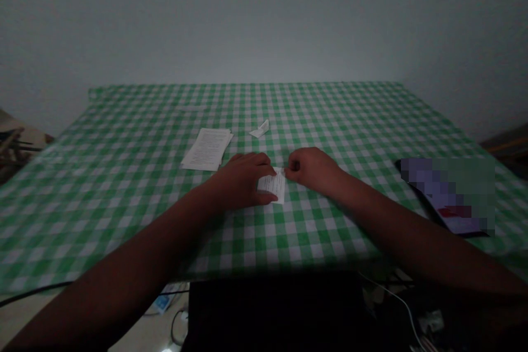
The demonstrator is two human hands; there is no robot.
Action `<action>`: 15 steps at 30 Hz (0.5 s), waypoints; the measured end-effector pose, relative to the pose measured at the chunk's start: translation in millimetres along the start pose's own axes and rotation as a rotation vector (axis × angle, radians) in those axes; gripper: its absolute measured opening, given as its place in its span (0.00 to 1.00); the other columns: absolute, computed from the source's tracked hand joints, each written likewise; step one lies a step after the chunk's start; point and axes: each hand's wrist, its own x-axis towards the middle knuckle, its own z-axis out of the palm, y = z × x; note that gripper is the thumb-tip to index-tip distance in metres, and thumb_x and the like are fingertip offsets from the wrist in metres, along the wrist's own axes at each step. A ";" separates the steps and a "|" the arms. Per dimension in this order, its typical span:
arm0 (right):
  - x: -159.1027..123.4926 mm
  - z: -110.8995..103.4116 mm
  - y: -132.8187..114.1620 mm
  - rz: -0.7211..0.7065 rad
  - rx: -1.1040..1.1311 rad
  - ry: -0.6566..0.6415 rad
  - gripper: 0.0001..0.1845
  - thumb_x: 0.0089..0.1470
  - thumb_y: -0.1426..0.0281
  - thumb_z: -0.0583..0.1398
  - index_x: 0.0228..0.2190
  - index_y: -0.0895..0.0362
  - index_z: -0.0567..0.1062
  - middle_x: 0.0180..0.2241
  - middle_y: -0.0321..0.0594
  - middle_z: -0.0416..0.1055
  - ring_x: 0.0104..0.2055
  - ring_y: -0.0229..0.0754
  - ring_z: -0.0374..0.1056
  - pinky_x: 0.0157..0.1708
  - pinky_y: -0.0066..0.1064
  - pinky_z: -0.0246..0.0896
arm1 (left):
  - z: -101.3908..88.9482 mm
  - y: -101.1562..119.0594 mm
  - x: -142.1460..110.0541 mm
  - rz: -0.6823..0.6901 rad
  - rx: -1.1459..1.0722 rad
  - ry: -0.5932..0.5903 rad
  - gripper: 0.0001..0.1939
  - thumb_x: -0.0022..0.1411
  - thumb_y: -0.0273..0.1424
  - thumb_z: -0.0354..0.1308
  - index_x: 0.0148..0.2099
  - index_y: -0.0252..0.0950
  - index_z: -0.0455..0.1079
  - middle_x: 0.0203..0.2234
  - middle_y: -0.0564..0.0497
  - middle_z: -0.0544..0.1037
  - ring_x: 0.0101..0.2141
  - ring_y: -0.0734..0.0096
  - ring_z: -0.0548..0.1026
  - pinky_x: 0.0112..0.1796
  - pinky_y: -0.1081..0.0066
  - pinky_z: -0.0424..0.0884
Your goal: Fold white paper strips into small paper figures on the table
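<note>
Printed slip (275,186): it lay on the cloth before you, between your two hands, at the centre of the clock, with lines of print facing up.
Left hand (241,181): you had it at the slip's 9 o'clock, thumb and fingers spread apart, their tips over the paper and its left part hidden beneath.
Right hand (314,168): it sat at the slip's 2 o'clock, fingers curled in, tips at the paper's edge; you could not tell whether they pinched it.
Paper stack (206,149): printed sheets lay at 10 o'clock from the slip, beyond your left hand, slightly fanned.
Folded paper (260,131): this small piece lay near 12 o'clock, one flap raised.
Dark-edged device (449,206): it lay at 3 o'clock, beyond your right forearm, its face partly pixelated.
Checked cloth (330,113): green and white, it bore all these.
</note>
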 end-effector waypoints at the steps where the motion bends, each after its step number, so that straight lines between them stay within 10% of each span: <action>1: -1.9 0.4 -0.1 -0.019 0.010 -0.004 0.08 0.53 0.67 0.63 0.25 0.56 0.76 0.28 0.38 0.74 0.29 0.37 0.65 0.27 0.30 0.52 | 0.1 -0.1 0.1 0.000 0.003 -0.002 0.25 0.57 0.46 0.66 0.52 0.40 0.72 0.51 0.48 0.73 0.50 0.59 0.72 0.50 0.60 0.63; 15: -4.3 -0.7 -0.9 -0.005 -0.051 0.012 0.08 0.54 0.65 0.63 0.26 0.56 0.77 0.30 0.40 0.75 0.30 0.39 0.65 0.26 0.32 0.50 | -0.6 -2.2 0.9 0.019 0.007 -0.010 0.24 0.57 0.45 0.66 0.52 0.40 0.72 0.51 0.48 0.73 0.50 0.58 0.72 0.50 0.61 0.62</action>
